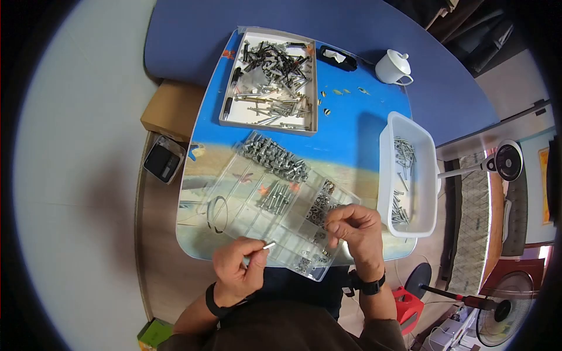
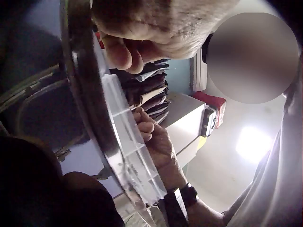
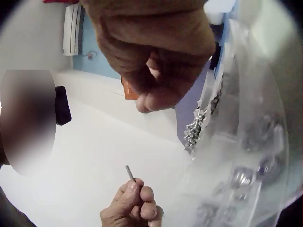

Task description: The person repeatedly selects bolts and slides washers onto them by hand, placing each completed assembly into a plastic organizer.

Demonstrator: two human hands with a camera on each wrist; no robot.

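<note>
My left hand [image 1: 239, 270] pinches a short, thin bolt [image 1: 269, 245] between thumb and forefinger, in front of the near edge of a clear compartment box [image 1: 281, 233]. In the right wrist view the bolt [image 3: 129, 172] points up out of the fingertips, its lower end hidden by them. Over the right side of the box hangs my right hand [image 1: 358, 234], fingers curled and thumb close to the forefinger; I cannot tell whether something small is between them. Below it, compartments hold nuts and washers [image 1: 317, 216]. Other compartments hold many short bolts [image 1: 275, 158] and longer bolts [image 1: 277, 199].
A shallow box [image 1: 225, 121] of mixed black and silver screws stands at the back of the table. To the right is a white plastic bin [image 1: 432, 175] with long bolts. A lidded white teapot [image 1: 393, 67] and a black tissue holder [image 1: 328, 61] sit behind.
</note>
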